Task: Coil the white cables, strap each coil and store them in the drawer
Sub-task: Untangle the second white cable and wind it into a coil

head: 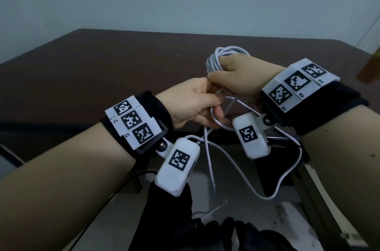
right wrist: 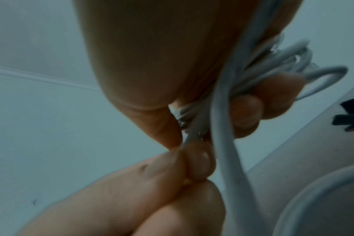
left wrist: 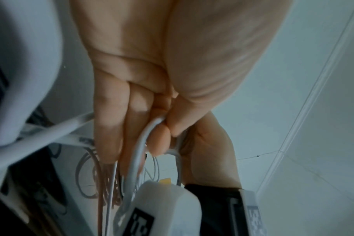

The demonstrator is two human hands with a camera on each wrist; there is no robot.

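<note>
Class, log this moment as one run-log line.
stage: coiling | right hand: grips coil | left hand: pinches loose cable | strap: unseen

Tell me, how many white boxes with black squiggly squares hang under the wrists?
2. One white box hangs under the left wrist, the other white box under the right wrist, loose white cable dangling between them.

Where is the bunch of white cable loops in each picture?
Head: the coil sits above center, gripped by the right hand over the table.
Left wrist: the bunch itself is hidden; only the loose cable strand shows, pinched by the left hand.
Right wrist: upper right.
Shared landmark: the loose strand running between both hands.
</note>
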